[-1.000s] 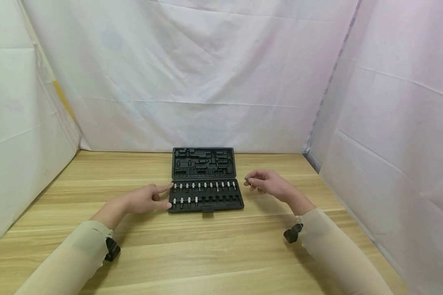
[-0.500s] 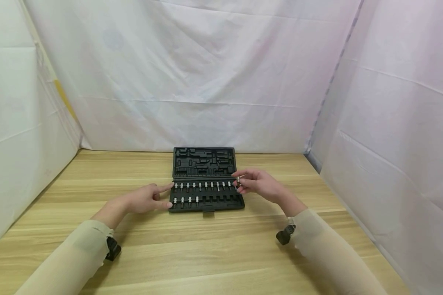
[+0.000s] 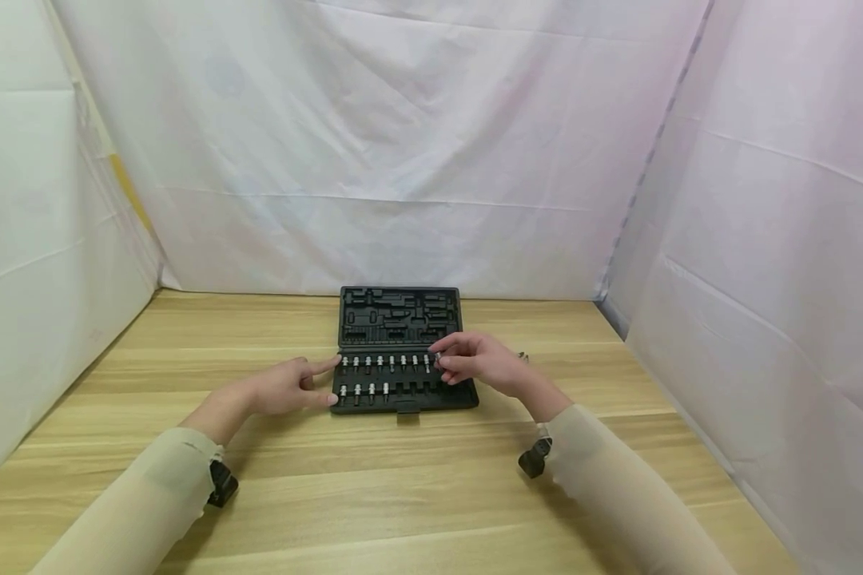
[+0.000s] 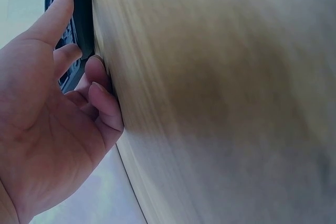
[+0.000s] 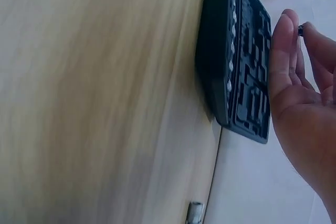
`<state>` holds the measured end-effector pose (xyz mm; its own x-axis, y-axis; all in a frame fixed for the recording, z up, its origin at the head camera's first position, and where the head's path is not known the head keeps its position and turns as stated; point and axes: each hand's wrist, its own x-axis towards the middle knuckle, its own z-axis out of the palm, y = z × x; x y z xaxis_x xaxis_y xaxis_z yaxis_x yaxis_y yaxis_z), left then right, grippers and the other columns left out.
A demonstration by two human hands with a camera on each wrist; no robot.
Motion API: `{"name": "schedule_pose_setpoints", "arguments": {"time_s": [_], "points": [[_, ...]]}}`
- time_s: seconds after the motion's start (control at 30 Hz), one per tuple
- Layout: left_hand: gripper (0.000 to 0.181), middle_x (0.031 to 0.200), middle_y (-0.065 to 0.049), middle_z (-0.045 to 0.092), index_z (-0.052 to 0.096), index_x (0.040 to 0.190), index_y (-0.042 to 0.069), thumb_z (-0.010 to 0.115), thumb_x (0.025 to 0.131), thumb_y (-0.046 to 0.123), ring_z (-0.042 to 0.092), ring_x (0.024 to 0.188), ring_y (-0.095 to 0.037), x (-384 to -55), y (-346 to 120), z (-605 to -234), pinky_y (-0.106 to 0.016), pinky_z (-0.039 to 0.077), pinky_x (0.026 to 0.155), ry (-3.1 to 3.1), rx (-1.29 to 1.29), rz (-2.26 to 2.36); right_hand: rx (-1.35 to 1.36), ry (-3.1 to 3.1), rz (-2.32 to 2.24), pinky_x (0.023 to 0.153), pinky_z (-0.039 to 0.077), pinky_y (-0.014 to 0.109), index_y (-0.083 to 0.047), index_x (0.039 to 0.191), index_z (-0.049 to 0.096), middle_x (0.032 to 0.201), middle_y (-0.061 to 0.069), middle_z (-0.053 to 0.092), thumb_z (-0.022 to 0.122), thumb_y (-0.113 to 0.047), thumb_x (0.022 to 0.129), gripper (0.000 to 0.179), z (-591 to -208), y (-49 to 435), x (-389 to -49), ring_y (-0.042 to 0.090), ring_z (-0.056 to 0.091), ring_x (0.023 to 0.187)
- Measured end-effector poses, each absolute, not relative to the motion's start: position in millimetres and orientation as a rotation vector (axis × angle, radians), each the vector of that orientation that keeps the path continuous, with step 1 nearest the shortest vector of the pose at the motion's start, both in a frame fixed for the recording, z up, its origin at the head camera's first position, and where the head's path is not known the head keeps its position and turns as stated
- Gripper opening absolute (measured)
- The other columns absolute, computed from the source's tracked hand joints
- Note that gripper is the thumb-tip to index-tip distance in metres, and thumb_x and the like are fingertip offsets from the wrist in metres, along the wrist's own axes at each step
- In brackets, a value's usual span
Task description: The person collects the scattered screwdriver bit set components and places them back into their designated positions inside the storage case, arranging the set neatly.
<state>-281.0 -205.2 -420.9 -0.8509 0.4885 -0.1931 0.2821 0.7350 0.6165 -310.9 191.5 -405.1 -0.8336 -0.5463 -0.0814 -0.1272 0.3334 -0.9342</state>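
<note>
A black socket case lies open on the table, its moulded lid tipped back. Silver bit sockets fill much of the rear row, and several more stand at the left of the front row. My left hand touches the case's left edge with straight index finger and thumb; its other fingers are curled in. Over the right part of the case, my right hand pinches a small bit socket between thumb and fingers. Those fingers hide the right end of the rear row.
A loose metal socket lies on the wooden table, right of the case and partly behind my right hand in the head view. White cloth hangs at the back and along both sides.
My right hand has moved left from beside the case to over its rear row, carrying the bit socket. The loose socket shows behind it now. My left hand stays at the left edge.
</note>
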Motion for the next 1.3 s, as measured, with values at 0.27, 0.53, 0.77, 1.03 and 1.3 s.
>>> {"name": "schedule_pose_setpoints", "arguments": {"time_s": [0.27,0.53,0.77,1.03,1.3], "points": [[0.089,0.102,-0.01,0.051,0.03,0.174,0.022,0.075,0.103,0.05,0.047,0.086,-0.022,-282.5,-206.3,-422.8,-0.038,0.046,0.076,2.596,0.608,0.839,-0.639,2.284,-1.438,0.092,0.065,0.044,-0.008,0.143,0.069,0.12,0.021,0.072,0.072,-0.019,0.109,0.036,-411.5,178.1,-312.9,0.025,0.075,0.098],[0.089,0.105,-0.01,0.053,0.031,0.175,0.023,0.075,0.103,0.052,0.049,0.087,-0.021,-281.9,-205.8,-422.2,-0.037,0.046,0.078,2.599,0.603,0.83,-0.614,2.275,-1.436,0.091,0.067,0.045,-0.005,0.144,0.069,0.113,0.013,0.071,0.072,-0.014,0.107,0.038,-412.9,164.6,-315.1,0.024,0.08,0.1],[0.089,0.1,-0.009,0.049,0.032,0.174,0.02,0.076,0.102,0.05,0.046,0.085,-0.021,-281.8,-205.2,-421.4,-0.037,0.045,0.075,2.6,0.605,0.846,-0.626,2.416,-1.271,0.078,0.062,0.036,-0.012,0.132,0.076,0.108,0.005,0.078,0.08,-0.023,0.103,0.031,-415.9,153.0,-319.7,0.019,0.075,0.094],[0.09,0.101,-0.009,0.051,0.032,0.174,0.019,0.076,0.102,0.05,0.047,0.085,-0.021,-281.7,-204.4,-420.9,-0.037,0.046,0.075,2.605,0.619,0.831,-0.661,2.479,-1.132,0.086,0.059,0.033,-0.013,0.118,0.082,0.106,0.001,0.081,0.082,-0.02,0.101,0.018,-420.7,138.7,-322.6,0.012,0.073,0.096],[0.089,0.099,-0.009,0.049,0.031,0.174,0.018,0.076,0.103,0.048,0.046,0.084,-0.021,-282.4,-204.9,-421.0,-0.035,0.045,0.073,2.593,0.616,0.85,-0.72,2.541,-0.99,0.084,0.053,0.033,-0.019,0.121,0.084,0.101,-0.002,0.077,0.081,-0.024,0.102,0.019,-421.5,128.2,-325.2,0.012,0.065,0.089]]}}
